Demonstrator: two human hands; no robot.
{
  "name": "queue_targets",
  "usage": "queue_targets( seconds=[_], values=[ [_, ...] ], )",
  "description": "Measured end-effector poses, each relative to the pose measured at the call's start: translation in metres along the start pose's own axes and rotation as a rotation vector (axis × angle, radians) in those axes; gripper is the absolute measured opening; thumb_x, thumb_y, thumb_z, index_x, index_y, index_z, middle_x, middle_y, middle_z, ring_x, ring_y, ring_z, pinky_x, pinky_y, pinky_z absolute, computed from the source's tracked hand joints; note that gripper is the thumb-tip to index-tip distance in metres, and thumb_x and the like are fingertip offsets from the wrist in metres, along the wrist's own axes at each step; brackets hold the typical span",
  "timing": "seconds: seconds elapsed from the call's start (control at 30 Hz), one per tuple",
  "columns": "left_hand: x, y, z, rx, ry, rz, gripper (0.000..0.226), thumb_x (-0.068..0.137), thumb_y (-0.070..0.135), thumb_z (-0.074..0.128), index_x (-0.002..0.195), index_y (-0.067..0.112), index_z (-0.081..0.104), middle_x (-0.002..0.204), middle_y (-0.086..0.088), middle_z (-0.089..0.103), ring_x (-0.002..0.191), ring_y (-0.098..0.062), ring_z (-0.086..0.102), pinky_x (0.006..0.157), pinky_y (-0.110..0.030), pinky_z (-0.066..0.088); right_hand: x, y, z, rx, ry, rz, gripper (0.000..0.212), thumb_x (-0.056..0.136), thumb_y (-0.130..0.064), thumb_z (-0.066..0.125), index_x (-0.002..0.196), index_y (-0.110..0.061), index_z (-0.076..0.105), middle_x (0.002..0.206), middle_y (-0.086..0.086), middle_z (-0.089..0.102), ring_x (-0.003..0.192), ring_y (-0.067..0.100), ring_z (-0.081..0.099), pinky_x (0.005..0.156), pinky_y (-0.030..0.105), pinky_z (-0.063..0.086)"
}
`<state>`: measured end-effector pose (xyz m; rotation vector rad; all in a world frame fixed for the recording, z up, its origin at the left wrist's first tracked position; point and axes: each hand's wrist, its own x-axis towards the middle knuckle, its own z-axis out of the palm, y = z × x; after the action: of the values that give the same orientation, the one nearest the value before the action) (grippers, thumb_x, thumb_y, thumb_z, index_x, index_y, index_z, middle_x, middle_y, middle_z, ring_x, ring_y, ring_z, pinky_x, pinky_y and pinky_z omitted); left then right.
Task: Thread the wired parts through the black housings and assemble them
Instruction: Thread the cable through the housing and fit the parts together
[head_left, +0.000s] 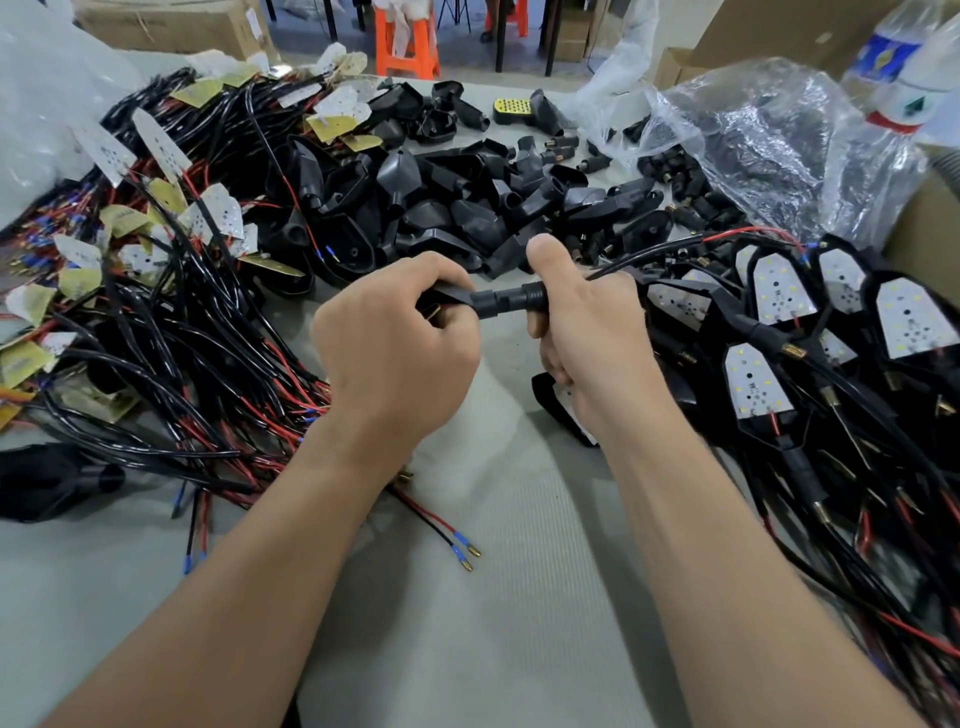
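Left hand (395, 338) grips the black housing (506, 300) by its body, right hand (587, 332) its stem end, seemingly bracing it so the wire (670, 248) trailing toward two o'clock pulls through.

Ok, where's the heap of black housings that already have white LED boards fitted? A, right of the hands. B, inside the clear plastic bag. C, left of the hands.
A: the fitted housings lie in a heap to the right of the right hand, while the heap on the left is loose wired boards.
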<state>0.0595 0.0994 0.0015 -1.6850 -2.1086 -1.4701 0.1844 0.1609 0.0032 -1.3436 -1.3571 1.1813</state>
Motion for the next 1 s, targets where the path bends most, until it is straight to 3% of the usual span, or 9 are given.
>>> queue_targets(
  seconds=[0.23,0.5,0.63,0.77,0.87,0.93,1.0],
  values=[
    [0.000,0.001,-0.001,0.004,0.016,0.011,0.025,0.075,0.020,0.055,0.086,0.030,0.075,0.058,0.023,0.047,0.062,-0.010,0.048,0.062,-0.028,0.039,-0.001,0.001,0.006,-0.006,0.036,-0.020,0.057,0.082,-0.056,0.052,0.041,-0.018,0.059,0.038,-0.004,0.044,0.034,0.010,0.039,0.048,0.029,0.030],
    [0.001,0.001,0.000,-0.083,-0.095,-0.006,0.027,0.075,0.019,0.054,0.087,0.031,0.075,0.060,0.020,0.055,0.058,-0.006,0.051,0.064,-0.028,0.041,-0.006,-0.002,0.012,-0.078,0.083,-0.074,0.059,0.090,-0.055,0.047,0.041,-0.025,0.060,0.044,-0.005,0.058,0.060,0.023,0.052,0.070,0.043,0.044],
    [0.002,-0.001,-0.001,-0.101,-0.123,-0.027,0.031,0.075,0.021,0.055,0.093,0.034,0.077,0.066,0.019,0.063,0.060,-0.008,0.054,0.066,-0.030,0.048,-0.006,-0.002,0.012,-0.061,0.080,-0.063,0.060,0.089,-0.057,0.047,0.039,-0.025,0.057,0.046,-0.005,0.058,0.062,0.023,0.051,0.069,0.041,0.042],
    [0.008,-0.006,0.001,-0.224,-0.252,-0.163,0.031,0.072,0.022,0.059,0.088,0.041,0.077,0.058,0.016,0.065,0.051,-0.004,0.052,0.053,-0.019,0.041,-0.002,0.001,0.006,-0.064,0.048,-0.066,0.064,0.086,-0.067,0.052,0.045,-0.019,0.060,0.045,-0.003,0.056,0.055,0.020,0.053,0.063,0.039,0.043],
    [0.013,-0.010,0.005,-0.330,-0.331,-0.327,0.027,0.072,0.026,0.063,0.084,0.045,0.078,0.057,0.007,0.065,0.055,-0.007,0.052,0.055,-0.023,0.045,0.001,0.000,-0.005,0.057,-0.077,-0.090,0.050,0.093,-0.049,0.064,0.052,-0.020,0.059,0.052,0.004,0.060,0.046,0.017,0.050,0.052,0.031,0.038],
    [0.016,-0.014,0.006,-0.358,-0.384,-0.383,0.027,0.077,0.025,0.066,0.091,0.044,0.078,0.060,0.007,0.063,0.059,-0.011,0.053,0.060,-0.031,0.047,0.002,-0.001,-0.011,0.189,-0.181,-0.093,0.024,0.092,-0.025,0.067,0.071,-0.013,0.067,0.063,0.008,0.066,0.053,0.019,0.055,0.052,0.027,0.040],
    [0.018,-0.016,0.005,-0.456,-0.446,-0.413,0.030,0.086,0.014,0.070,0.104,0.037,0.077,0.068,0.001,0.062,0.065,-0.015,0.058,0.058,-0.031,0.049,0.003,-0.003,-0.015,0.217,-0.190,-0.091,0.014,0.092,-0.012,0.066,0.081,-0.006,0.069,0.067,0.007,0.068,0.058,0.019,0.058,0.055,0.025,0.042]
  ],
)
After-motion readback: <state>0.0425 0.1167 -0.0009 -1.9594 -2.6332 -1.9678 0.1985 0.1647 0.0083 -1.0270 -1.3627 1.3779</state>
